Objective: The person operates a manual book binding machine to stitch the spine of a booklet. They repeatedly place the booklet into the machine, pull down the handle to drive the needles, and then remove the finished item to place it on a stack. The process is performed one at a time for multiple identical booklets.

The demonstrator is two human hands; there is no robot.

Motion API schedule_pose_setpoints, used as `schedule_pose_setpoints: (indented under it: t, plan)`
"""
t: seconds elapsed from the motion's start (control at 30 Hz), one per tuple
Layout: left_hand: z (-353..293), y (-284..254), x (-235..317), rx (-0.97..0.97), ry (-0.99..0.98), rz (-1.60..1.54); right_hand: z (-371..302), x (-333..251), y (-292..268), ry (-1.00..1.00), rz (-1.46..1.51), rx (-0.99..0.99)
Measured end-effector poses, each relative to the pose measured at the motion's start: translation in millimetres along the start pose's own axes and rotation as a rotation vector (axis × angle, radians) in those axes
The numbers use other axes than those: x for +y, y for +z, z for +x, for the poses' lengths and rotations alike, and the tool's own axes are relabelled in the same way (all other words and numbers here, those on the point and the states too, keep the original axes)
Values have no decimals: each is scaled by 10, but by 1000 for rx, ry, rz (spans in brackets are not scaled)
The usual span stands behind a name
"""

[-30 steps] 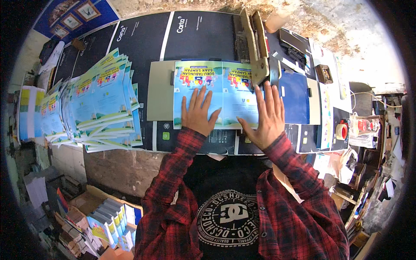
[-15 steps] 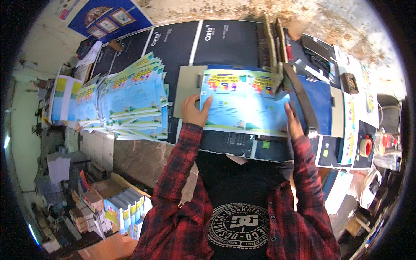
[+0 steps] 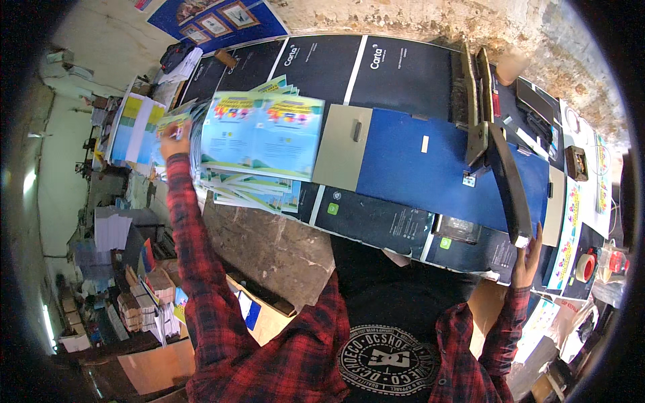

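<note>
My left hand (image 3: 176, 140) is at the far left, over the left part of the overlapping printed sheets (image 3: 269, 195). It is blurred, so its grip does not show clearly. A blue printed sheet (image 3: 259, 138) with two page panels lies on top of that pile, just right of the hand and apart from it. My right hand (image 3: 527, 260) has its fingers stretched out at the table's front edge, close beside the tip of a black lever arm (image 3: 505, 185). Under the lever lies a blue board (image 3: 410, 161) with no sheet on it, beside a grey board (image 3: 339, 144).
Upright worn rails (image 3: 474, 87) stand behind the lever. At the right are a roll of red tape (image 3: 586, 266), a small brown box (image 3: 576, 163) and printed strips (image 3: 568, 235). Paper bundles (image 3: 158, 285) sit lower left. A blue picture board (image 3: 218, 23) leans at the back left.
The printed sheet has gone from the blue board leftward onto the pile. My left hand has moved far left; my right hand has moved off the sheet towards the lever's tip. The view has shifted.
</note>
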State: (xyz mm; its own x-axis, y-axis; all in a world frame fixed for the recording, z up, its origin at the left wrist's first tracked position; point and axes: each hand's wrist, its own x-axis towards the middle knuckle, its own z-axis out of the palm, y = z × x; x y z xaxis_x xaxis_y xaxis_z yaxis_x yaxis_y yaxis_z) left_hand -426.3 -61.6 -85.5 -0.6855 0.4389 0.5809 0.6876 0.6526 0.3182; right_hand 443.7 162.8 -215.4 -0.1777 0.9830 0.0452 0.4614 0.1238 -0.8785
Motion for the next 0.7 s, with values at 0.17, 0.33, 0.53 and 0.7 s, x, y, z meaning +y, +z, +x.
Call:
schedule_pose_setpoints:
  t: [0.17,0.33,0.53,0.7]
  plan:
    - [-1069,-372,2348,-695,95,-664,-294,289,-122,-35,-240,97]
    - [-2928,-801,3509,-2273,330,-864,-322,-116,91,17,-291,155]
    - [-3542,-1020,3737,-2609,369,-1396,-522,-328,-188,183,-306,265]
    - [-3345,-1101,3981,-2786,483,-1062,-602,-189,-421,228,-272,322]
